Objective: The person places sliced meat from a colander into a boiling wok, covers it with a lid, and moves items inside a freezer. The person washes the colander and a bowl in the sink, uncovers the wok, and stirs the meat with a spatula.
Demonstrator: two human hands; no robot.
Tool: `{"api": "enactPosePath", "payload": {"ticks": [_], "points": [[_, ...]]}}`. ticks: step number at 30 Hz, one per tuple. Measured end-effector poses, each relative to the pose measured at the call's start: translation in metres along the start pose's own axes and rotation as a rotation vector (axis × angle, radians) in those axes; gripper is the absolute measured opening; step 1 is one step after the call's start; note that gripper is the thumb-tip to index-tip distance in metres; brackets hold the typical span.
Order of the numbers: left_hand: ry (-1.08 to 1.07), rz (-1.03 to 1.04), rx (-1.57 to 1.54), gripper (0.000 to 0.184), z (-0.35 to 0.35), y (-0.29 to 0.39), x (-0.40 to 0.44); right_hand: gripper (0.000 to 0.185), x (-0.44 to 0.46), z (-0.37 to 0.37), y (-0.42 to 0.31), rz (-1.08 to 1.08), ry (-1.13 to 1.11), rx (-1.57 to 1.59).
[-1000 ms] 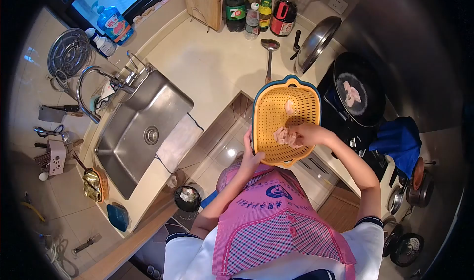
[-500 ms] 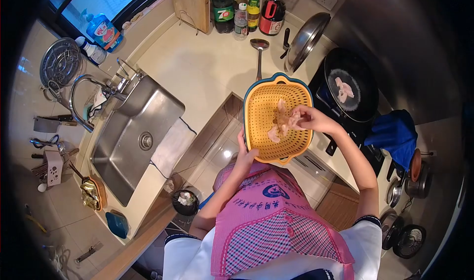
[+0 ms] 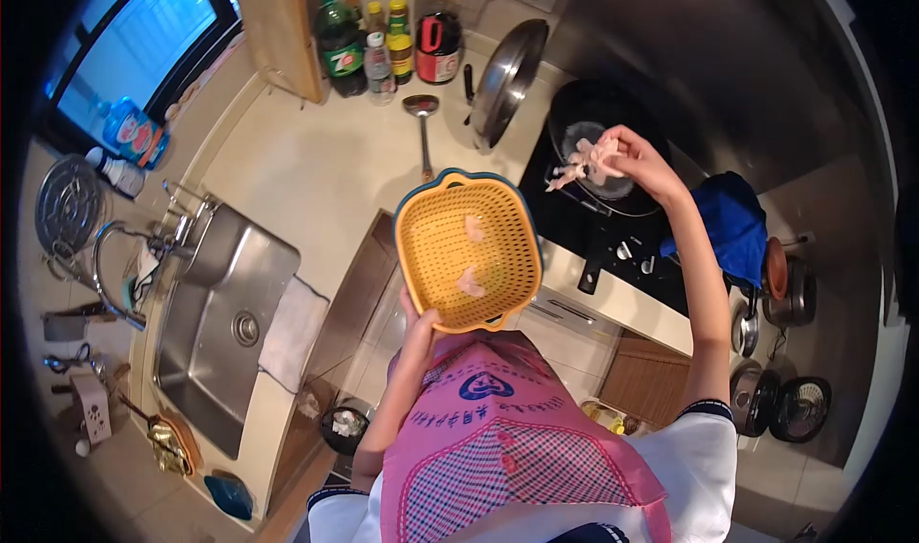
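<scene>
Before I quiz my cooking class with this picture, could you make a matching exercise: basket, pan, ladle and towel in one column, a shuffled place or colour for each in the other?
Column one
1. basket
2. pan
3. ladle
4. towel

Column two
A. lying on the counter
B. white, at the edge of the sink
C. yellow, held in the left hand
D. black, on the stove

Right pairs: 1-C; 2-D; 3-A; 4-B.
</scene>
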State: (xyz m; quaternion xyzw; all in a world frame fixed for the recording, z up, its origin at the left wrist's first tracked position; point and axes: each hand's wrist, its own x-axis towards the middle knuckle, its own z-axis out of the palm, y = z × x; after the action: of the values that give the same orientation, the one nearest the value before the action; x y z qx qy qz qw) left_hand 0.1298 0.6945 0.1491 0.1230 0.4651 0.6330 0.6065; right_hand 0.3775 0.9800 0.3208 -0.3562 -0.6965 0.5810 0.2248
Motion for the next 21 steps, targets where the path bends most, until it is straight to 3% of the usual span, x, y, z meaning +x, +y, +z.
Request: {"api": "enactPosePath", "payload": {"ticks": [5, 9, 11, 15, 21], "points": [[0.075, -0.092, 0.013, 0.078, 0.006, 0.007, -0.001, 0.023, 0.006, -0.070, 0.023, 0.074, 0.142, -0.322], [0.109, -0.058, 0.006, 0.068, 0.012, 0.008, -0.001, 0.024, 0.017, -0.124, 0.080, 0.159, 0.091, -0.415], [0.109, -0.069, 0.003, 0.069, 0.012, 0.007, 0.000, 0.025, 0.020, -0.140, 0.104, 0.200, 0.029, -0.718], [0.118, -0.101, -0.033, 0.071, 0.007, 0.001, 0.003, 0.026, 0.020, -0.147, 0.124, 0.381, 0.013, -0.682], [0.195, -0.111, -0.062, 0.071, 0.020, 0.006, -0.001, 0.024, 0.029, -0.156, 0.140, 0.308, 0.019, -0.700]]}}
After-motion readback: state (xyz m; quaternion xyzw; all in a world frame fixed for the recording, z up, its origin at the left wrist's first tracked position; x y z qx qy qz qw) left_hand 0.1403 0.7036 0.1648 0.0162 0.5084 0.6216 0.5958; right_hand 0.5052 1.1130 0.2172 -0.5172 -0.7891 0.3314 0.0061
